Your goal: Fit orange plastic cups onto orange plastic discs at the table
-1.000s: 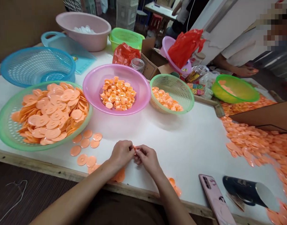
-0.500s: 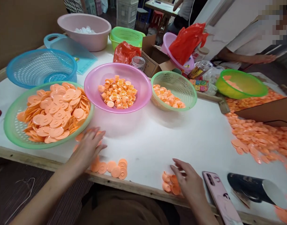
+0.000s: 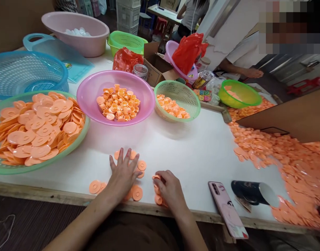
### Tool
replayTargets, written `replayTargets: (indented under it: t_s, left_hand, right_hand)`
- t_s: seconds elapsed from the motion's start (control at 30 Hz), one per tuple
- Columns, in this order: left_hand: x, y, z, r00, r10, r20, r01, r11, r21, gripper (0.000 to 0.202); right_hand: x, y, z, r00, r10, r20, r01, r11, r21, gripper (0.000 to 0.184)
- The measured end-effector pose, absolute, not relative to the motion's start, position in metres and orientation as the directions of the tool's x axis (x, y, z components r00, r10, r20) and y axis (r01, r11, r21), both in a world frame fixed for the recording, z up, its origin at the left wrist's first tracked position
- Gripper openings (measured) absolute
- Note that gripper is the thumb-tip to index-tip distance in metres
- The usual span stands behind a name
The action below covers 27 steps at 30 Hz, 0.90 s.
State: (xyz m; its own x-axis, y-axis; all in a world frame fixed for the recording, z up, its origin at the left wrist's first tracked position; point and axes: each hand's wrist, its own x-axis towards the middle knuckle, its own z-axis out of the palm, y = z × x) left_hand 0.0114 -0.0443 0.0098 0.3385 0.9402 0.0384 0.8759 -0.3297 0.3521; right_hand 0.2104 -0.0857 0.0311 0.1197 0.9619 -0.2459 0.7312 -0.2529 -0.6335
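My left hand lies with fingers spread over several flat orange discs near the table's front edge, partly hiding them. To its right, my right hand is closed, thumb and fingers pinching a small orange cap. More small caps lie just under that hand, partly covered. A green basket heaped with orange discs stands to the left. Behind my hands, a pink bowl holds small orange caps, and a light green basket beside it contains more small orange pieces.
A phone and a dark mug lying on its side are to the right. Beyond them spreads a large pile of orange pieces. A blue basket is at the left. Another person's hand shows at the far right.
My left hand has moved right and pushed discs along the table. My right hand has closed on a small cap, closer to the left hand. The view has turned right.
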Motion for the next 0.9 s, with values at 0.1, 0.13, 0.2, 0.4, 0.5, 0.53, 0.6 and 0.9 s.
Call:
replayTargets:
  t_s: [0.1,0.13,0.2,0.4,0.5,0.53,0.6,0.9]
  left_hand:
    - [0.014,-0.030,0.014,0.364,0.926,0.101,0.841,-0.373,0.391,0.022]
    - [0.015,-0.025,0.015,0.387,0.916,0.105,0.825,-0.394,0.406,0.016]
    - [0.020,-0.017,0.014,0.400,0.911,0.095,0.800,-0.398,0.448,0.010]
    - [0.039,-0.007,0.007,0.368,0.925,0.094,0.765,-0.359,0.535,0.006]
    - [0.040,-0.008,0.003,0.372,0.925,0.074,0.754,-0.348,0.557,0.010]
    - [0.039,-0.010,0.002,0.377,0.924,0.066,0.752,-0.347,0.560,0.017]
    - [0.037,-0.013,0.000,0.392,0.918,0.060,0.750,-0.357,0.557,0.033]
    - [0.030,-0.003,-0.001,0.368,0.925,0.092,0.716,-0.345,0.607,0.025]
  right_hand:
    - [0.212,-0.076,0.031,0.141,0.958,-0.251,0.639,-0.281,-0.716,0.021]
    - [0.212,-0.072,0.029,0.156,0.955,-0.253,0.592,-0.295,-0.750,0.022]
    - [0.210,-0.062,0.026,0.177,0.945,-0.273,0.504,-0.326,-0.800,0.025]
    - [0.196,-0.030,0.016,0.250,0.912,-0.324,0.388,-0.401,-0.830,0.006]
    - [0.194,-0.024,0.013,0.258,0.891,-0.374,0.364,-0.448,-0.817,0.008]
    - [0.194,-0.024,0.013,0.258,0.884,-0.390,0.351,-0.462,-0.814,0.008]
    - [0.193,-0.023,0.012,0.262,0.876,-0.406,0.333,-0.477,-0.814,0.008]
    - [0.181,-0.015,0.012,0.259,0.903,-0.342,0.428,-0.425,-0.798,0.007]
